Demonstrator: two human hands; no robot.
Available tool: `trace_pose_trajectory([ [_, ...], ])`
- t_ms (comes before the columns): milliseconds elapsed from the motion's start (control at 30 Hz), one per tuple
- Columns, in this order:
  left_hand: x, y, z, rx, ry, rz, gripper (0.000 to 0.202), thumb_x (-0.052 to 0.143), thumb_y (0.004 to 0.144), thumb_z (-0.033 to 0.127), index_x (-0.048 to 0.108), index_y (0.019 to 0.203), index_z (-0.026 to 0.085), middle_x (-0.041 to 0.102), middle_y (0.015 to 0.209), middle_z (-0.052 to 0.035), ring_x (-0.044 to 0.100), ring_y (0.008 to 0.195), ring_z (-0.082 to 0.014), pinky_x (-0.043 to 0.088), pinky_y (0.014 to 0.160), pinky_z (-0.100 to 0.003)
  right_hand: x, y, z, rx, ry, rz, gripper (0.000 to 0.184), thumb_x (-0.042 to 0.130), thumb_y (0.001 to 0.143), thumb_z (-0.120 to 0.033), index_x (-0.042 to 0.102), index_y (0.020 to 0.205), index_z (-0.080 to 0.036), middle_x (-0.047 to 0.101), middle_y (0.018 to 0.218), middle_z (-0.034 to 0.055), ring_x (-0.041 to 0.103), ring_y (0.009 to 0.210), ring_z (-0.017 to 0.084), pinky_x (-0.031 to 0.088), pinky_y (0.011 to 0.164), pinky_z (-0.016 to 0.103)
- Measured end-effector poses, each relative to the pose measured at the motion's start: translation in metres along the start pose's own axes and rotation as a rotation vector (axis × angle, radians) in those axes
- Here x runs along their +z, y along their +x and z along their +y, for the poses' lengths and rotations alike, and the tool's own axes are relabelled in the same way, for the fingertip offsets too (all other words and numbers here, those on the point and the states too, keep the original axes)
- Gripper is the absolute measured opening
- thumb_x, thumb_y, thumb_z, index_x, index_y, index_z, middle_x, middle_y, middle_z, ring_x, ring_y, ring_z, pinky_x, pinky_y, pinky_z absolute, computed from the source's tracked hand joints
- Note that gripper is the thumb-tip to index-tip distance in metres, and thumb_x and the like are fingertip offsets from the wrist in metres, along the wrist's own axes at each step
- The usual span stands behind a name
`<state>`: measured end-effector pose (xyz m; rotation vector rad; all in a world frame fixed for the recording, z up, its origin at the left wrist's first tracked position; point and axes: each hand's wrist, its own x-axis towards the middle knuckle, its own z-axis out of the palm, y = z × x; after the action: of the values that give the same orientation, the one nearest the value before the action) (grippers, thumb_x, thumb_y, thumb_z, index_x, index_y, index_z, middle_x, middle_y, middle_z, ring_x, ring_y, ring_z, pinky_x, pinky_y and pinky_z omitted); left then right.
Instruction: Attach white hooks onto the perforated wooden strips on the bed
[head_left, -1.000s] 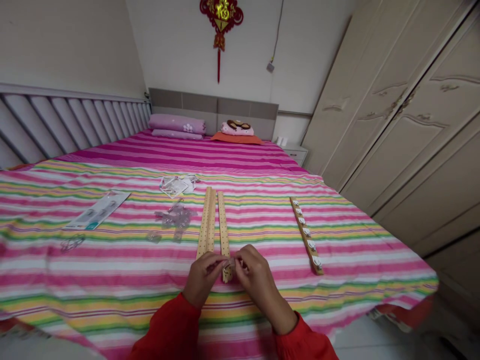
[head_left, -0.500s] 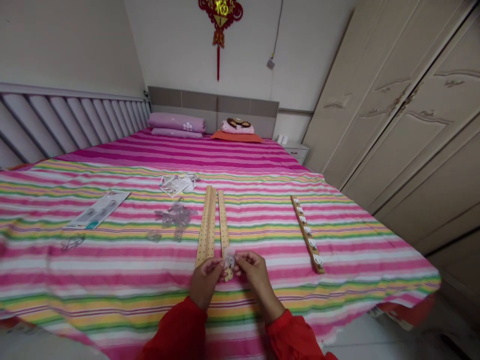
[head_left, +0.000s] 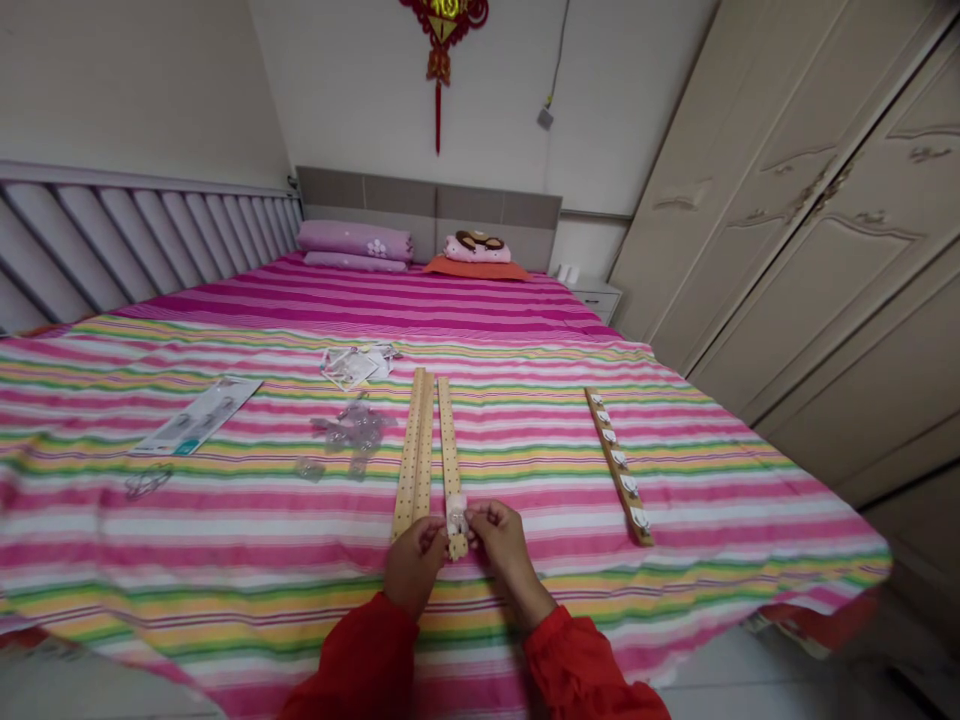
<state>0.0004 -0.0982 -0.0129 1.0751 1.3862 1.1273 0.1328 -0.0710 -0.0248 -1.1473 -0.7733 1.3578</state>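
Near the bed's near edge, at centre: left hand [head_left: 411,568] and right hand [head_left: 504,545], both closed to a pinch, red sleeves entering from below. Held between the two sets of fingertips, a small white-and-clear plastic fitting [head_left: 456,518], exact form too small to tell. Directly under it, the lower end of a narrow wooden strip [head_left: 450,450] with rows of small holes, lying lengthwise up the bed; contact between fitting and strip not distinguishable. Just left of that strip and parallel, a second perforated wooden strip [head_left: 412,450], its lower end beside the left hand. Well right of the hands, a wooden rail [head_left: 619,465] lying at a slant, a row of white hooks along it. Left of the strips, a loose cluster of clear plastic pieces [head_left: 352,428], with a printed packaging card [head_left: 199,416] farther toward the left edge and paper sheets [head_left: 356,366] toward the middle. All on a striped pink, green and yellow bedcover [head_left: 712,500].
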Motion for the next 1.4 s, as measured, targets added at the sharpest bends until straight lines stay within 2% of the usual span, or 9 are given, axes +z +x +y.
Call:
trace_pose_trajectory([
  [233,0.0,0.001,-0.011,0.098,0.115,0.006,0.027,0.057,0.067,0.041,0.063,0.079,0.018,0.066,0.062,-0.0009,0.063,0.056,-0.0156,0.048,0.055,-0.026,0.003,-0.002,0.0,0.003,-0.013,0.002,0.025,0.077,0.052,-0.034,0.062,0.059,-0.015,0.057,0.04,-0.0032,0.047,0.035,0.009,0.038,0.037,0.02],
  [400,0.0,-0.001,-0.009,0.162,0.228,0.053,0.021,0.055,0.069,0.036,0.063,0.079,0.019,0.063,0.057,0.0012,0.06,0.051,-0.0145,0.045,0.052,-0.025,0.003,-0.003,0.001,-0.015,-0.028,0.009,0.026,0.075,0.053,-0.036,0.061,0.061,-0.016,0.056,0.041,-0.0037,0.047,0.035,0.009,0.038,0.037,0.021],
  [633,0.0,-0.002,-0.008,0.212,0.295,0.055,0.02,0.053,0.07,0.037,0.062,0.077,0.021,0.058,0.052,0.0032,0.056,0.047,-0.0137,0.042,0.049,-0.024,0.003,-0.004,0.004,-0.038,-0.051,0.021,0.026,0.073,0.055,-0.038,0.059,0.06,-0.017,0.054,0.041,-0.0052,0.046,0.036,0.009,0.037,0.037,0.02],
  [767,-0.002,-0.003,-0.011,0.273,0.369,0.056,0.022,0.051,0.074,0.036,0.064,0.083,0.02,0.057,0.051,0.0032,0.056,0.047,-0.0139,0.043,0.049,-0.024,0.004,-0.004,0.005,-0.044,-0.045,0.028,0.027,0.074,0.055,-0.038,0.058,0.06,-0.017,0.053,0.041,-0.0059,0.046,0.035,0.009,0.036,0.036,0.02],
  [833,-0.004,-0.002,-0.015,0.329,0.424,0.054,0.027,0.05,0.076,0.034,0.066,0.093,0.02,0.062,0.058,0.0012,0.059,0.052,-0.015,0.047,0.053,-0.025,0.003,-0.004,0.005,-0.039,-0.04,0.025,0.028,0.075,0.054,-0.038,0.058,0.06,-0.017,0.054,0.042,-0.0057,0.045,0.035,0.008,0.036,0.036,0.02],
  [900,-0.005,-0.001,-0.019,0.407,0.485,0.047,0.032,0.048,0.079,0.033,0.067,0.102,0.021,0.071,0.074,-0.0036,0.066,0.068,-0.0176,0.051,0.065,-0.028,0.003,-0.004,0.005,-0.033,-0.036,0.026,0.029,0.075,0.053,-0.038,0.058,0.061,-0.016,0.054,0.042,-0.0056,0.046,0.035,0.008,0.036,0.036,0.02],
  [1000,-0.006,0.001,-0.026,0.483,0.586,0.024,0.038,0.043,0.082,0.032,0.067,0.109,0.021,0.074,0.092,-0.0082,0.068,0.087,-0.0207,0.052,0.08,-0.032,0.002,-0.003,0.006,-0.029,-0.041,0.023,0.03,0.076,0.053,-0.04,0.058,0.061,-0.017,0.054,0.042,-0.0056,0.045,0.035,0.008,0.036,0.035,0.02],
  [1267,-0.006,0.003,-0.029,0.453,0.666,-0.001,0.039,0.042,0.084,0.03,0.068,0.111,0.021,0.074,0.095,-0.009,0.069,0.086,-0.0207,0.054,0.081,-0.033,-0.001,-0.009,0.015,-0.046,-0.123,0.052,0.034,0.073,0.058,-0.049,0.057,0.061,-0.019,0.051,0.039,-0.0064,0.042,0.029,0.009,0.031,0.031,0.021],
  [1400,-0.007,0.005,-0.027,0.436,0.606,-0.013,0.036,0.045,0.082,0.029,0.069,0.109,0.023,0.074,0.101,-0.0077,0.069,0.092,-0.0208,0.054,0.084,-0.033,-0.004,-0.013,0.009,0.033,-0.23,0.01,0.034,0.069,0.061,-0.049,0.056,0.052,-0.019,0.047,0.032,-0.0061,0.04,0.025,0.009,0.024,0.029,0.02],
])
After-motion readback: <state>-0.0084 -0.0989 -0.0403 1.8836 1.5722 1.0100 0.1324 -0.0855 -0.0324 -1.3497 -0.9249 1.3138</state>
